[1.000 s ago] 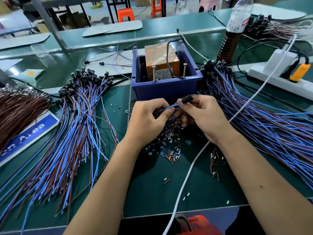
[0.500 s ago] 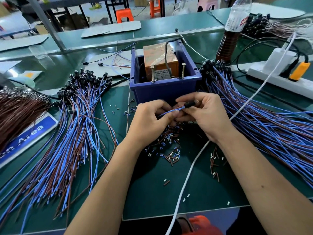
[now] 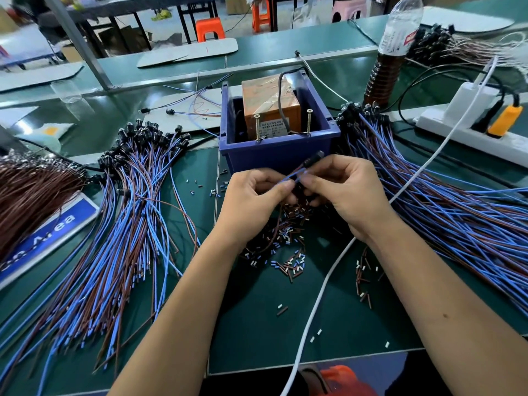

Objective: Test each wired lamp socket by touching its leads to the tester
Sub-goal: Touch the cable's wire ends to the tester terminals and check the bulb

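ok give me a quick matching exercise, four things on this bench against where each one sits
Things:
1. black lamp socket with blue and brown leads
2. orange taped tester block
3. clear plastic bottle of brown liquid
4. yellow plug

Places:
A. in the white power strip
B. pinched between the left hand and right hand
C. inside the blue plastic bin
D. standing far right of the bin

Pairs: 1-B, 2-C, 3-D, 4-A

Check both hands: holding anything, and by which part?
One wired socket, shared. Right hand pinches it just below the black head; left hand pinches its blue lead further down.
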Motion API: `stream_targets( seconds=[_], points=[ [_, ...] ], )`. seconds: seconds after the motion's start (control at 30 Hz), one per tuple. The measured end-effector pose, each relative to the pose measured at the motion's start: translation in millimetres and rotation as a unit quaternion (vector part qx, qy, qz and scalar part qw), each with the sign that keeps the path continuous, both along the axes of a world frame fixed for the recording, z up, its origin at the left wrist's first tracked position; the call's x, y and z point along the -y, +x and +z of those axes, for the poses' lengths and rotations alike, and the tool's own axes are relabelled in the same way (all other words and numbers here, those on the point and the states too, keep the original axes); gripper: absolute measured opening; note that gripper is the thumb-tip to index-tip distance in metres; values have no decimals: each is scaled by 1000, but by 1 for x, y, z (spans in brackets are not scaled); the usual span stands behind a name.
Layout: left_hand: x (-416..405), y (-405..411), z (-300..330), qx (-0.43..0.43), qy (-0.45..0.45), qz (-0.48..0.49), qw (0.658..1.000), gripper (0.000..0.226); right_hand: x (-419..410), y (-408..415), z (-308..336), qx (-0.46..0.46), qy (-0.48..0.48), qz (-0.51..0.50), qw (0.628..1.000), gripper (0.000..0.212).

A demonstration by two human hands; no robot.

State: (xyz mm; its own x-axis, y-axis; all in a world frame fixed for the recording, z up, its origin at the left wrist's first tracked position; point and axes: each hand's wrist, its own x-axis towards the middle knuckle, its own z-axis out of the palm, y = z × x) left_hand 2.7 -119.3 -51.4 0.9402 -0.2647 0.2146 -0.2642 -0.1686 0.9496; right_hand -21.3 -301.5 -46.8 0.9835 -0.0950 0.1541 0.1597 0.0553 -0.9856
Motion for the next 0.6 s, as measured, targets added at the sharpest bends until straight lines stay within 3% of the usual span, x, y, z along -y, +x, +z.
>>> stream_targets(
  seconds=[0.17,0.6],
  points=[
    [-5,3,2,-24,-17,30,999,21,1,-1,0,3,-14,47,999,10],
    [-4,-1,5,-30,-56,-10,998,12,0,0,1,24,-5,25,999,7]
  ],
)
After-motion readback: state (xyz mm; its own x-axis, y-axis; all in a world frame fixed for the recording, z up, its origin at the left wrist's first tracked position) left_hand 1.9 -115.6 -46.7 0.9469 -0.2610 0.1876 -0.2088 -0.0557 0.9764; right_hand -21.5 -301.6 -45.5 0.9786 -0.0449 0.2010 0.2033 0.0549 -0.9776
